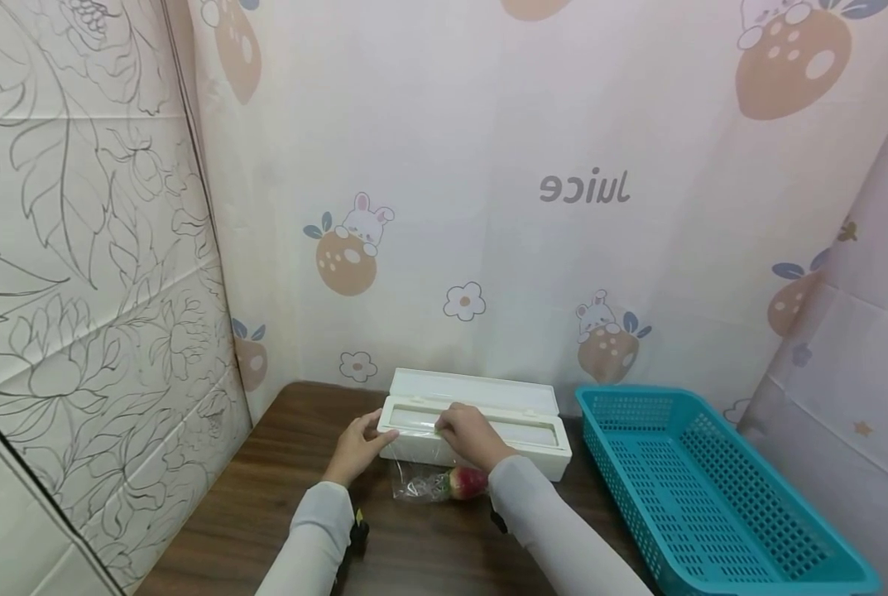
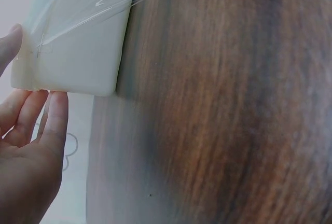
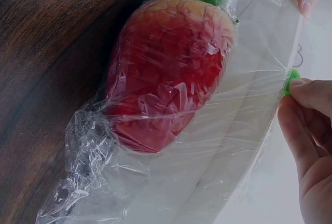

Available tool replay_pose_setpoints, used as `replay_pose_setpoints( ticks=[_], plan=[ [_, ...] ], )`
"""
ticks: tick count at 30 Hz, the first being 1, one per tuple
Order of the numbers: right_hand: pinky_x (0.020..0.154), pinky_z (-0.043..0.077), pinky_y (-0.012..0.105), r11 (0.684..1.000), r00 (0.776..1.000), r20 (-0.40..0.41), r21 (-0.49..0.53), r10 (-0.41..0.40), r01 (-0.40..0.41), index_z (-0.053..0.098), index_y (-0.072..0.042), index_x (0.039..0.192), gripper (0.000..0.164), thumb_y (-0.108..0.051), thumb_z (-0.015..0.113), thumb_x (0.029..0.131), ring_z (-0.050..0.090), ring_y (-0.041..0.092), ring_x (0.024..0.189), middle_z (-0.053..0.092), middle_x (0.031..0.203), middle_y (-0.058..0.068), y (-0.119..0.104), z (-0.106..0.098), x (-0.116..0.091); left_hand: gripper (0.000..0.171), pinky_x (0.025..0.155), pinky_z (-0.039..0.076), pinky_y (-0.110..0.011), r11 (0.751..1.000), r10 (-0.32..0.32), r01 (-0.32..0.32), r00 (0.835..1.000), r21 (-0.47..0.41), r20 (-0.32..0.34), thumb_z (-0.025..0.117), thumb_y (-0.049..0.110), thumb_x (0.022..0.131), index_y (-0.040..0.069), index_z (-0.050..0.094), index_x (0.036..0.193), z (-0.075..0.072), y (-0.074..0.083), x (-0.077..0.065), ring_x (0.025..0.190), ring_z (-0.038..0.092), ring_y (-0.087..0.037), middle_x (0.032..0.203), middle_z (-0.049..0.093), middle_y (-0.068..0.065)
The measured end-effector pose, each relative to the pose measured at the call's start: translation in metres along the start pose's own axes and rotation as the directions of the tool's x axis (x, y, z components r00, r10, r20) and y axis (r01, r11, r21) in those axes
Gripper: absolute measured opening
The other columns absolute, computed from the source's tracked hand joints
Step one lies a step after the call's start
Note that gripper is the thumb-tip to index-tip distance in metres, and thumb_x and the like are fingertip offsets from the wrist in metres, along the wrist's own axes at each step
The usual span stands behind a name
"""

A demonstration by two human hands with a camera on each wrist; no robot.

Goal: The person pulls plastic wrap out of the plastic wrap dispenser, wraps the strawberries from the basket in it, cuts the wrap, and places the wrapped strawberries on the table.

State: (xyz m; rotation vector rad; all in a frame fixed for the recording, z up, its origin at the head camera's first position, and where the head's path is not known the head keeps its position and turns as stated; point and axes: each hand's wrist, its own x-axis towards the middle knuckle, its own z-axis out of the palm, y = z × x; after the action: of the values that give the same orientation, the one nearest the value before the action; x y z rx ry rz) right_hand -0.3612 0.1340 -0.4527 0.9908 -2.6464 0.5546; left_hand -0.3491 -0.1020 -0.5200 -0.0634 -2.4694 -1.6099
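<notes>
A white cling film dispenser (image 1: 521, 460) lies on the table with its lid (image 1: 473, 389) raised. My left hand (image 1: 360, 447) holds its left end, the thumb on one side and the fingers on the other. On the dispenser's cutting edge, my right hand (image 1: 475, 434) pinches a small green slider (image 3: 291, 81), best seen in the right wrist view. Clear cling film (image 3: 91, 156) hangs down the front and wraps a red, strawberry-like fruit (image 3: 171, 63) with a pale top and green leaves. The fruit lies in front of the dispenser, partly behind my right wrist in the head view.
A teal plastic basket (image 1: 700, 505) stands to the right of the dispenser. The brown wooden table (image 1: 265, 497) ends at a patterned curtain (image 1: 444, 207) behind, and another curtain (image 1: 116, 273) hangs at the left.
</notes>
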Motion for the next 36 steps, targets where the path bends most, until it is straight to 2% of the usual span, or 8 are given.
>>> replay_pose_setpoints(
  ticks=[5, 14, 20, 30, 36],
  plan=[
    [0.076, 0.056, 0.029, 1.0, 1.0, 0.007, 0.007, 0.013, -0.013, 0.078, -0.006, 0.093, 0.011, 0.001, 0.072, 0.087, 0.064, 0.015, 0.081, 0.066, 0.083, 0.0, -0.005, 0.0, 0.004, 0.068, 0.082, 0.057, -0.042, 1.0, -0.004, 0.004, 1.0, 0.004, -0.002, 0.077, 0.04, 0.088, 0.001, 0.055, 0.14, 0.0, 0.001, 0.001, 0.108, 0.063, -0.032, 0.128, 0.058, -0.019],
    [0.075, 0.056, 0.027, 0.999, 0.999, -0.013, 0.01, -0.034, 0.034, 0.077, -0.005, 0.093, 0.008, 0.0, 0.071, 0.089, 0.064, 0.016, 0.08, 0.066, 0.083, 0.002, -0.013, 0.006, 0.01, 0.068, 0.084, 0.056, -0.042, 1.0, 0.003, -0.003, 1.0, -0.011, 0.003, 0.078, 0.039, 0.088, 0.002, 0.055, 0.14, 0.002, 0.001, -0.001, 0.109, 0.063, -0.032, 0.128, 0.058, -0.019],
    [0.074, 0.055, 0.028, 0.999, 0.999, -0.017, -0.009, -0.031, 0.031, 0.078, -0.006, 0.092, 0.009, 0.0, 0.071, 0.089, 0.062, 0.016, 0.078, 0.065, 0.081, 0.001, -0.014, 0.008, 0.014, 0.066, 0.085, 0.056, -0.042, 1.0, 0.014, -0.014, 1.0, -0.012, -0.008, 0.078, 0.037, 0.089, 0.001, 0.056, 0.14, 0.001, 0.001, 0.0, 0.109, 0.064, -0.032, 0.128, 0.058, -0.019],
    [0.075, 0.056, 0.026, 1.0, 1.0, 0.023, -0.011, 0.006, -0.005, 0.078, -0.005, 0.095, 0.012, 0.002, 0.07, 0.089, 0.063, 0.015, 0.081, 0.067, 0.084, 0.002, -0.021, 0.011, 0.02, 0.066, 0.086, 0.056, -0.043, 1.0, 0.019, -0.019, 1.0, -0.012, -0.007, 0.078, 0.036, 0.089, 0.001, 0.055, 0.14, 0.0, -0.001, 0.0, 0.11, 0.064, -0.034, 0.129, 0.058, -0.02],
    [0.075, 0.055, 0.026, 1.0, 1.0, 0.021, -0.002, -0.002, 0.002, 0.078, -0.004, 0.094, 0.011, 0.001, 0.07, 0.088, 0.065, 0.016, 0.082, 0.068, 0.085, 0.003, -0.026, 0.012, 0.023, 0.067, 0.086, 0.056, -0.044, 0.999, 0.031, -0.031, 0.999, 0.011, -0.012, 0.078, 0.037, 0.089, 0.001, 0.056, 0.14, -0.001, -0.001, -0.001, 0.11, 0.064, -0.035, 0.128, 0.059, -0.021]
  ],
)
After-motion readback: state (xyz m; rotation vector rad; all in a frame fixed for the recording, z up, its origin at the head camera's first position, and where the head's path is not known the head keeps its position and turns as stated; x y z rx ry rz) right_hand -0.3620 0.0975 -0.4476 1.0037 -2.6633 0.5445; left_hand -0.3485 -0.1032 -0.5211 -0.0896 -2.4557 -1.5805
